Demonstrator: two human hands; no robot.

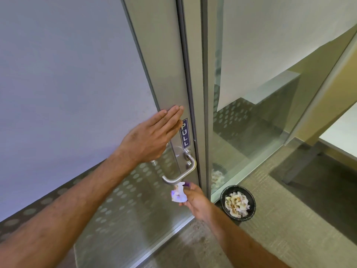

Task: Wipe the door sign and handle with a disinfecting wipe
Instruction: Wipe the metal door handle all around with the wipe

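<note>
"PULL" on blue door sign (184,133)

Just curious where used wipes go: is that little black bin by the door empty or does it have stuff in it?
It has stuff in it. The black bin on the floor holds a heap of crumpled pale papers reaching near its rim.

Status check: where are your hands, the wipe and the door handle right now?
Left hand flat on door frame beside PULL sign. Right hand pinching crumpled wipe just below handle. Bin on floor, clear of the work.
</note>
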